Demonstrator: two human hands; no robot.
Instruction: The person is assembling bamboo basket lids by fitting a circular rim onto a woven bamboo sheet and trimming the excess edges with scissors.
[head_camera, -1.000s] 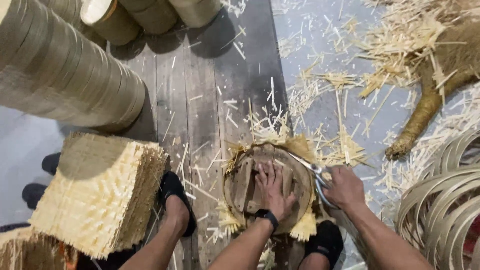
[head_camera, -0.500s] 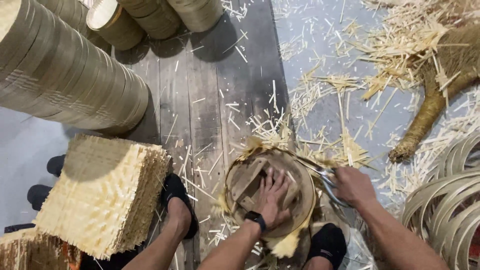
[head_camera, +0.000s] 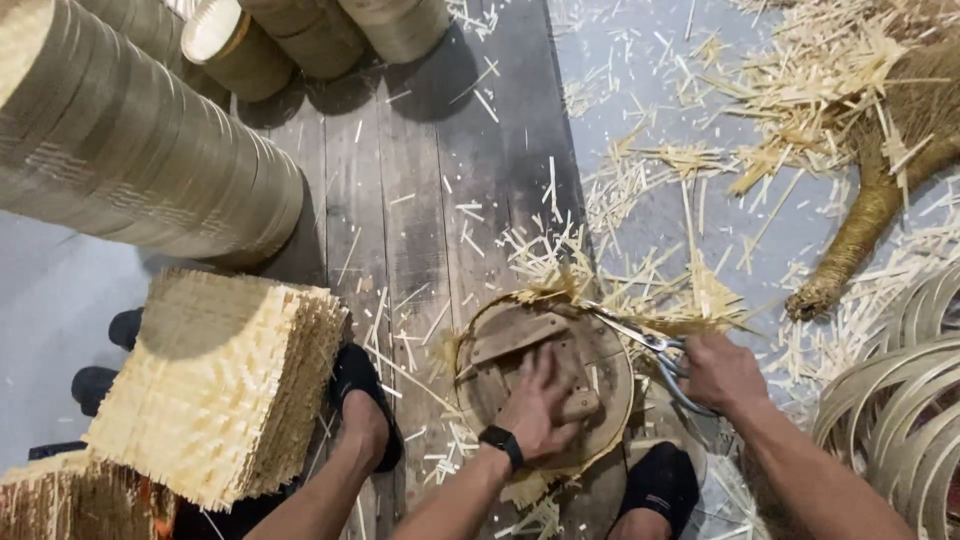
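Left hand (head_camera: 535, 405), fingers spread, presses the round wooden disc (head_camera: 545, 385); right hand (head_camera: 722, 372), fingers gripping metal scissors (head_camera: 640, 340), trims the woven bamboo edge (head_camera: 560, 290).

Centre: round frame (head_camera: 545, 385) on plank floor (head_camera: 420, 200), between two feet.
On frame: left hand (head_camera: 535, 405), pressed flat.
Right of frame: right hand (head_camera: 720, 372) with scissors (head_camera: 640, 345) at frame rim.
Left of frame: stack of woven mats (head_camera: 215, 385).
Behind mats: roll of hoops (head_camera: 130, 140).
Far right: loose hoops (head_camera: 900, 400).
Behind frame: scattered offcuts (head_camera: 640, 200).
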